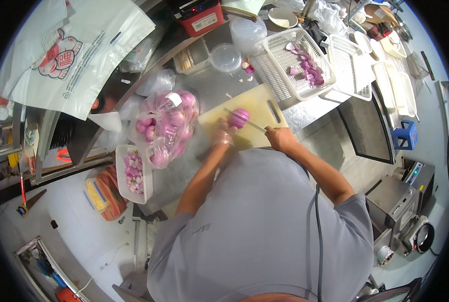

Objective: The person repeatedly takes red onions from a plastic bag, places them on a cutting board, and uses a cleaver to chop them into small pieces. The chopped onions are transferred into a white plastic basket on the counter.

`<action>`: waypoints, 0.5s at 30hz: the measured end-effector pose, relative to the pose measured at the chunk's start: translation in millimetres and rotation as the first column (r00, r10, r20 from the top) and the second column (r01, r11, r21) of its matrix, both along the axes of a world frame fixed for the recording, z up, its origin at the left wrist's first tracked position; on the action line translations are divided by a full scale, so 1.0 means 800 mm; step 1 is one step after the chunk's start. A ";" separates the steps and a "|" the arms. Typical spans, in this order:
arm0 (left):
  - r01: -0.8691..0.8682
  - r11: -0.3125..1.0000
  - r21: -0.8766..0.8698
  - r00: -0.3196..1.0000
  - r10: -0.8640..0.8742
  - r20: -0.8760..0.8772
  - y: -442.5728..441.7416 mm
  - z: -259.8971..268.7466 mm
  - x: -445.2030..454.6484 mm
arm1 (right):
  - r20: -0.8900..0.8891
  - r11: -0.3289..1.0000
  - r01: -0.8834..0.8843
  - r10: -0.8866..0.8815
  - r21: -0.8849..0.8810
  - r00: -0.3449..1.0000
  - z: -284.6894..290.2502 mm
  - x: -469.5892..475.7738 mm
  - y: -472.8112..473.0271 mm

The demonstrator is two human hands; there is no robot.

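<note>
A peeled red onion [240, 115] with cut lines across it rests on a pale yellow cutting board [260, 102]. My left hand [223, 133], in a clear plastic glove, holds the onion at its left side. My right hand [281, 138] grips a kitchen knife [255, 127] by the handle, and its blade lies across the onion. Whether the blade is into the flesh I cannot tell. Left of the board sits a clear plastic bag of red onions [169, 120]. Nearer me, a white plastic container [148, 185] holds chopped onion pieces [134, 171].
Beyond the board's right corner stands a white plastic basket [328, 73] with onion skins and scraps. A second white basket [365, 88] is beside it. At the table's back are a round clear lid [225, 57], a rectangular container [205, 62] and a red box [205, 24].
</note>
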State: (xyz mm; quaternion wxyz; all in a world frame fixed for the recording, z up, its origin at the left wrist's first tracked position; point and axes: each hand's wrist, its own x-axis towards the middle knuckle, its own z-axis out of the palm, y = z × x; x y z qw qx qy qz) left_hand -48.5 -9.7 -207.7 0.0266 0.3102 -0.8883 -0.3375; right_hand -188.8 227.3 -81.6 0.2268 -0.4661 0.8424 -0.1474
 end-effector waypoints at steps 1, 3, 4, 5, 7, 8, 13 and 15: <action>0.083 0.981 -0.177 0.993 -0.097 -0.071 -0.007 0.004 -0.004 | 0.029 0.996 0.076 -0.075 -0.043 0.997 0.003 0.001 0.005; 0.301 0.904 -0.304 0.947 -0.321 -0.014 -0.023 0.014 -0.017 | 0.078 0.972 0.220 -0.214 -0.077 0.974 0.009 0.000 0.015; 0.441 0.865 -0.239 0.897 -0.432 0.089 -0.034 0.021 -0.029 | 0.097 0.963 0.262 -0.255 -0.063 0.962 0.010 -0.003 0.019; 0.558 0.805 -0.201 0.830 -0.537 0.151 -0.041 0.029 -0.041 | 0.116 0.952 0.302 -0.296 -0.046 0.948 0.012 -0.006 0.021; 0.596 0.802 -0.052 0.799 -0.585 0.137 -0.043 0.043 -0.057 | 0.144 0.935 0.353 -0.347 -0.016 0.927 0.013 -0.008 0.028; 0.585 0.811 -0.016 0.797 -0.572 0.195 -0.041 0.049 -0.064 | 0.151 0.931 0.366 -0.361 -0.005 0.920 0.014 -0.010 0.032; 0.202 0.979 0.012 0.967 -0.201 0.156 0.022 0.051 -0.074 | 0.126 0.924 0.383 -0.381 0.010 0.916 0.015 -0.011 0.044; 0.017 0.999 0.033 0.991 -0.021 0.132 0.052 0.039 -0.082 | 0.090 0.922 0.384 -0.387 0.052 0.918 0.015 -0.007 0.043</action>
